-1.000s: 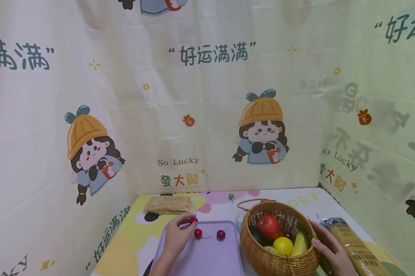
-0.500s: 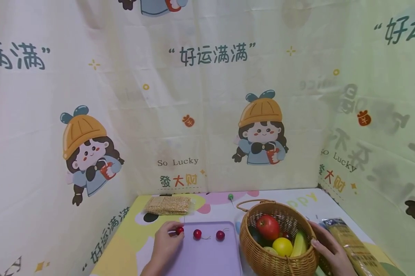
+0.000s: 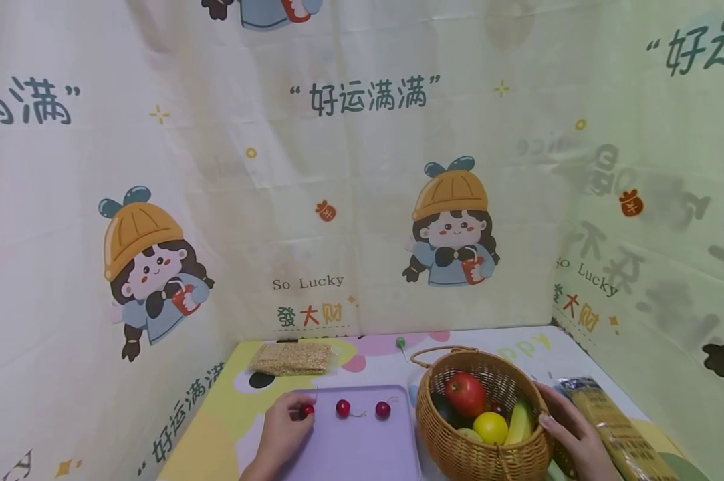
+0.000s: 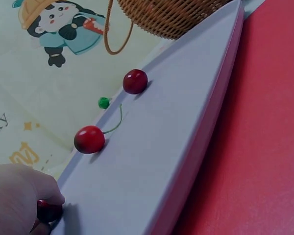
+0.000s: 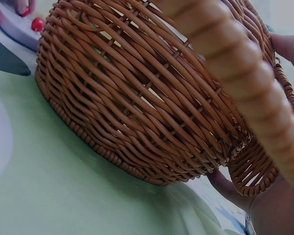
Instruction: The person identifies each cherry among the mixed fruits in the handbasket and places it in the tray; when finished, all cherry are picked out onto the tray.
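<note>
Low in the head view, my left fingers (image 3: 293,403) pinch a cherry (image 3: 307,411) at the tray's (image 3: 362,447) upper left, its release seemingly left to do, two loose cherries (image 3: 343,408) already lying rightward, while my right hand (image 3: 572,433) grips the fruit-filled basket (image 3: 452,444), lower right.

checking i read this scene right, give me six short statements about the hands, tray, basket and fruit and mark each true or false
1. The left hand holds a cherry. True.
2. The right hand is on the tray. False: it holds the basket.
3. The apple lies on the tray. False: it is in the basket.
4. Two more cherries lie on the tray. True.
5. The yellow fruit is in the basket. True.
6. In the head view, the basket is to the left of the tray. False: it is to the right.
</note>
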`<state>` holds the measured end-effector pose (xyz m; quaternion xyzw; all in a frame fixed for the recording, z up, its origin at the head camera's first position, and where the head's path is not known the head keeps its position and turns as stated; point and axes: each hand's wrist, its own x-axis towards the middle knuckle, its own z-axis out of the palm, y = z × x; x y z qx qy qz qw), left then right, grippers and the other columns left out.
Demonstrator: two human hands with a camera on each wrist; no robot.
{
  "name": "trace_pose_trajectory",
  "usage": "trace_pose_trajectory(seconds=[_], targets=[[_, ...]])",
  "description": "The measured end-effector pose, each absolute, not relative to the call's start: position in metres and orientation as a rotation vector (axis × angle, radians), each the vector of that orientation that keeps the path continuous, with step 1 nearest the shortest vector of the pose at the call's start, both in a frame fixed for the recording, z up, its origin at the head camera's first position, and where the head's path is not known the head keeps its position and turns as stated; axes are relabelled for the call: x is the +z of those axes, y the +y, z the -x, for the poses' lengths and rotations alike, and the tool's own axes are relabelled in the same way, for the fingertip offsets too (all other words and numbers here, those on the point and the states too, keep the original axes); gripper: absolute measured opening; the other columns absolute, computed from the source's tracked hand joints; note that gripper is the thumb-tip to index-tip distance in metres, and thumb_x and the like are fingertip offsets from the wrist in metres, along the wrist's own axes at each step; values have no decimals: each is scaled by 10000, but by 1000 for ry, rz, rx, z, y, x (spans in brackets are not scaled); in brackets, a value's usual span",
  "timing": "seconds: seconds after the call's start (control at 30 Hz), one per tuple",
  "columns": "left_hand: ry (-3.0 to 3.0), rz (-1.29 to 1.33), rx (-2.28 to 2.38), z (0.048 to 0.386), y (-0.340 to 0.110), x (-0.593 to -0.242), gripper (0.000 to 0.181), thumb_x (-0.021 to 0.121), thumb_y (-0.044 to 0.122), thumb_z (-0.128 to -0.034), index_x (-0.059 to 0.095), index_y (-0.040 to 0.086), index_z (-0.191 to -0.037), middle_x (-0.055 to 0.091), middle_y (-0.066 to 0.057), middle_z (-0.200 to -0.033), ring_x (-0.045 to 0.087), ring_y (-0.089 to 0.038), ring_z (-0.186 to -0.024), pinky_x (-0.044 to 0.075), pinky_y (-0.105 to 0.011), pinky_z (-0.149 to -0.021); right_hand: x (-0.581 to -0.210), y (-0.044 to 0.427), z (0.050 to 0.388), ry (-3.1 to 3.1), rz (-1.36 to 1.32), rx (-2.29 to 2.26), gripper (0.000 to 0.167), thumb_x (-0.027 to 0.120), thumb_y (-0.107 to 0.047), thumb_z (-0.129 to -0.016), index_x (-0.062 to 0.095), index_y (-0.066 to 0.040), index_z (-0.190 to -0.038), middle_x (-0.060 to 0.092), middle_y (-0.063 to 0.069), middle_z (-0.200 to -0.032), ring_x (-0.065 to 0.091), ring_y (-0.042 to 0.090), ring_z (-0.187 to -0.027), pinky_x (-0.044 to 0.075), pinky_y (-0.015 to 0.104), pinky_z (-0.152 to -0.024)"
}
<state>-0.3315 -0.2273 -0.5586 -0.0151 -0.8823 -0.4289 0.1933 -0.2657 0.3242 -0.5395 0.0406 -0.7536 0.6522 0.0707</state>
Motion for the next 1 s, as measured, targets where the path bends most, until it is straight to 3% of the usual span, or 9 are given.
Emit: trace_pose_trajectory(seconds=[0.27,0.57,0.77,1.0], targets=[[-2499,30,-1174,331,-227,-557,260,891,8,-828,845,157,-1036,766,-21,-1114,733,-186,-1014,655,-343,-854,-536,321,265,-2280,-72,1966,629,538,-245,-1185,298,-75,-1741,516,-474,-1291,545,-231,-1139,634,237,-855],[-2389,91,-1149,331,-206,-525,276,927,65,-845,842,248,-1033,774,63,-1173,705,-221,-1219,573,-542,-1093,-532,319,264,-2297,0,1973,661,550,-293,-1182,284,-75,-1746,498,-478,-1257,531,-238,-1114,633,249,-869],[-2366,319,-1273,327,-171,-493,378,906,54,-892,815,360,-1094,785,130,-1176,708,-139,-1202,622,-418,-1056,-532,318,264,-2298,-20,1966,657,549,-291,-1182,288,-73,-1744,503,-479,-1261,535,-236,-1122,634,249,-870],[-2337,542,-1461,325,-128,-471,272,878,80,-932,831,247,-1141,785,67,-1209,691,-251,-1181,662,-439,-997,-536,322,265,-2290,-64,1972,661,547,-288,-1183,280,-74,-1749,505,-462,-1297,544,-234,-1139,645,261,-863]])
